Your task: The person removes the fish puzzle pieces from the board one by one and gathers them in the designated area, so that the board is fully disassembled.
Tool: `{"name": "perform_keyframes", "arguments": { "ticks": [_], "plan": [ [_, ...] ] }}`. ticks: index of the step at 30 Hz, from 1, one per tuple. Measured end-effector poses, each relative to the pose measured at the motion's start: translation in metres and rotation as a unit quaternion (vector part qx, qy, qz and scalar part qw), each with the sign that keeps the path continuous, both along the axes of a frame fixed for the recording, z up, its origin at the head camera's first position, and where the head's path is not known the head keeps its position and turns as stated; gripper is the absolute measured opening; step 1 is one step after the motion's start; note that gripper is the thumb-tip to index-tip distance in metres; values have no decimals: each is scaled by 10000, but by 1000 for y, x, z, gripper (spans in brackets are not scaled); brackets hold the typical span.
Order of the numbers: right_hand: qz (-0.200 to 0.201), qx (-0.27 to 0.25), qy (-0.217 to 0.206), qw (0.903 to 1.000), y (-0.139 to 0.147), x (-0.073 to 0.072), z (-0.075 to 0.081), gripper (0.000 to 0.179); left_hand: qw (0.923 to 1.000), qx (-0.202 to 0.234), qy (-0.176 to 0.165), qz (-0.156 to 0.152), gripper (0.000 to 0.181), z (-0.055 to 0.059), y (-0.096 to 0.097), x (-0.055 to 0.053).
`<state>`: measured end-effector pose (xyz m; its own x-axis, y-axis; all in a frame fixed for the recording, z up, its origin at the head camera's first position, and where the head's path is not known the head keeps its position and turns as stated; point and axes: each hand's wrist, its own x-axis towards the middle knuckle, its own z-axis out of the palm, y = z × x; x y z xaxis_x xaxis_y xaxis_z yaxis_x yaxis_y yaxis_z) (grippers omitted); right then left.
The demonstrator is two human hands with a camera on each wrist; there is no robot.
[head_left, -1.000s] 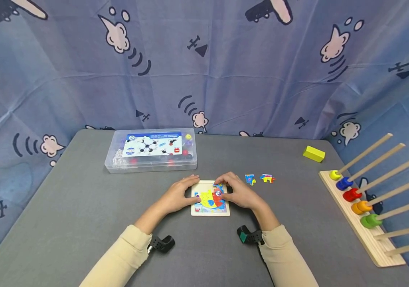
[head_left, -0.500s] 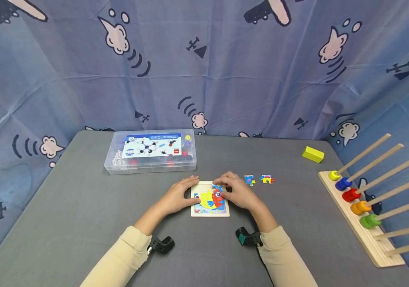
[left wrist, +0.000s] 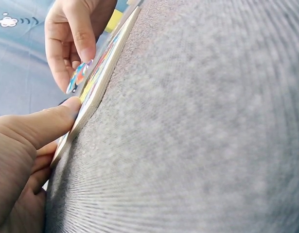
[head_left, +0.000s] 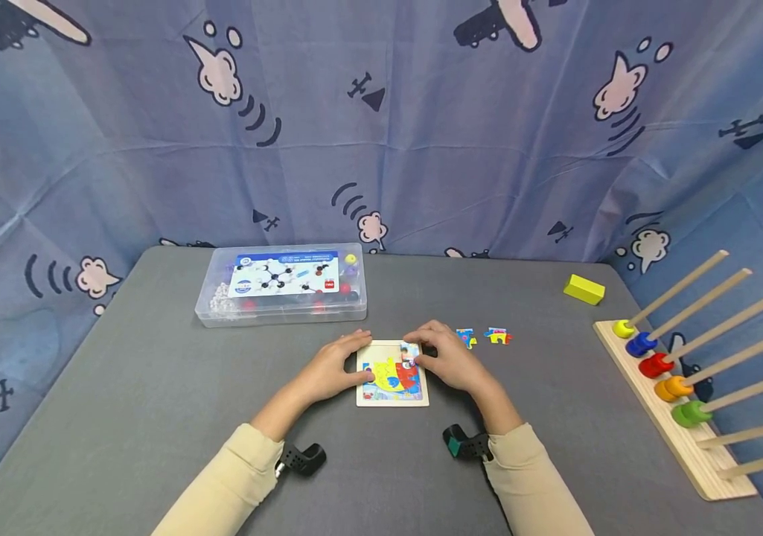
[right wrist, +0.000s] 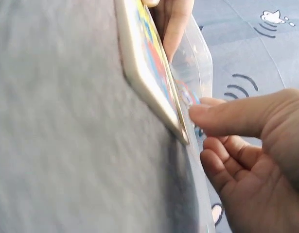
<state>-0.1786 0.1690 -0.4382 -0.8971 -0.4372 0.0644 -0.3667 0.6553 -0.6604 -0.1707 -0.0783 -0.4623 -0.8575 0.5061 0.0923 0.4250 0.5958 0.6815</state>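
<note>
In the head view a small wooden jigsaw board (head_left: 381, 347) lies on the table, with a yellow and red fish picture along its lower part and bare wood at its upper left. My left hand (head_left: 330, 370) grips its left side, thumb on the face and fingers at the edge. Between thumb and fingertips my right hand (head_left: 451, 359) pinches a colourful jigsaw piece (left wrist: 79, 77), which stands tilted over the board's upper right corner. Two loose jigsaw pieces, one mostly blue (head_left: 464, 336) and one yellow and red (head_left: 498, 336), lie just right of that hand.
Behind the board sits a clear plastic case (head_left: 281, 309) of molecule model parts. A yellow block (head_left: 584, 289) lies at the back right. Along the right edge stands a wooden peg rack (head_left: 709, 465) with coloured rings. A patterned blue curtain (head_left: 421, 149) hangs behind the table.
The jigsaw piece in my right hand has tilted up from the board's upper right corner, baring wood there. My right hand has shifted slightly right; the left hand stays in place.
</note>
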Motion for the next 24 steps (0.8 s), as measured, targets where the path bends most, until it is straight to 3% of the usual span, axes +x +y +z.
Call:
{"name": "perform_keyframes", "arguments": {
  "ticks": [7, 18, 24],
  "plan": [
    [-226, 78, 106, 9997, 24, -3, 8, 31, 10000, -31, 3, 22, 65, -1, 0, 0],
    [-796, 388, 202, 9959, 100, -7, 16, 31, 10000, -68, -10, 12, 65, 0, 0, 0],
    [-1152, 633, 53, 9913, 135, -8, 17, 32, 10000, -62, 20, 10, 65, -1, 0, -1]
  ]
}}
